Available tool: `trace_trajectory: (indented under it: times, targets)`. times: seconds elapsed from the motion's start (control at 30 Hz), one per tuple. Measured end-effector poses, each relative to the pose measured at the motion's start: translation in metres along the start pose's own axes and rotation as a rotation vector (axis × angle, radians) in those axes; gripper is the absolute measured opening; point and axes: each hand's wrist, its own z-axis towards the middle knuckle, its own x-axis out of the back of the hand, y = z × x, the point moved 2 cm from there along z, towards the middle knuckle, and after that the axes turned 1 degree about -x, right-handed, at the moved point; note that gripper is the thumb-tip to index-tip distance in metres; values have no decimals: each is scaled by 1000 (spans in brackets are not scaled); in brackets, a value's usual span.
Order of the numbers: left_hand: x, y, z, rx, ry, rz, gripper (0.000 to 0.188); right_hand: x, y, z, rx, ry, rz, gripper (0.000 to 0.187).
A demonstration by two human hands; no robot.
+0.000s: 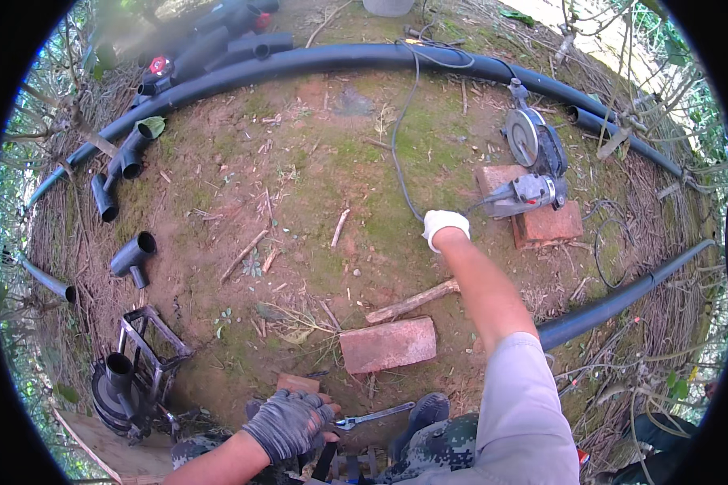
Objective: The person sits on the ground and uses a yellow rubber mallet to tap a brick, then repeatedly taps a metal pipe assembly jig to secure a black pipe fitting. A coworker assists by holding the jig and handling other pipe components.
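Note:
My right hand (445, 229), in a white glove, reaches forward over the ground and is closed around a dark power cable (398, 149). The cable runs back to the far black pipe and toward a power tool (528, 194) with a grey motor body and a round disc, propped on red bricks (547, 225). Low in the view, my left hand (289, 422) wears a grey glove with bare fingertips. It lies palm down near my knees, fingers extended, with nothing seen in it. An adjustable wrench (376, 415) lies just right of it.
A long black pipe (340, 56) curves across the far side; another (615, 311) lies right. Pipe fittings (132, 255) are scattered left. A metal frame (150, 343) stands near left beside a round black device (117, 396). A red brick (388, 345) and a stick (412, 301) lie centrally.

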Motion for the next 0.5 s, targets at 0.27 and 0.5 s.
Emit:
trace_trajectory:
  times: [0.27, 0.5]
  targets:
    - [3, -12, 2, -14, 79, -31, 51, 123, 44, 60, 56, 799, 1819, 19]
    - [15, -16, 3, -71, 102, -103, 53, 156, 145, 30, -102, 976, 1531, 21]
